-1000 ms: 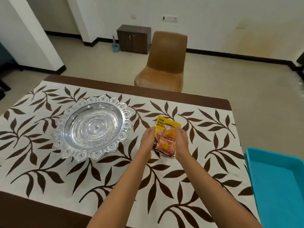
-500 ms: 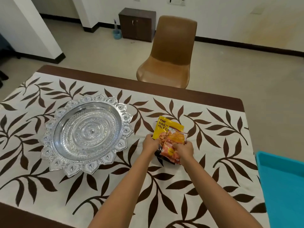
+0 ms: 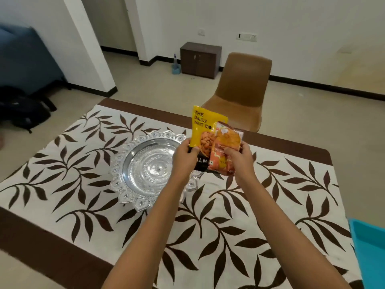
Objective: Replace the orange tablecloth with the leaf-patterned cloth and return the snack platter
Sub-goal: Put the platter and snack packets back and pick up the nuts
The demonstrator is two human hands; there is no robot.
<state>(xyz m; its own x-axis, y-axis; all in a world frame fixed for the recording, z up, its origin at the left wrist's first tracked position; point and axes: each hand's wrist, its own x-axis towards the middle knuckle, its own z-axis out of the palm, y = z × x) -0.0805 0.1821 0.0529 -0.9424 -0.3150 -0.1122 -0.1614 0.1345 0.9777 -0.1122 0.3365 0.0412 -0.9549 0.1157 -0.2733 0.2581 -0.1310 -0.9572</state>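
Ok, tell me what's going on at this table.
A person holds two snack packets up: the left hand grips the yellow packet, the right hand grips the orange packet, which overlaps it in front. The leaf cloth is already spread, and the platter sits on it, just left of the packets; what shows of its bowl holds nothing. A chair stands at the far side.

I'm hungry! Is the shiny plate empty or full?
Empty. The silver platter is bare inside; left hand holds the yellow packet, right hand the orange packet.
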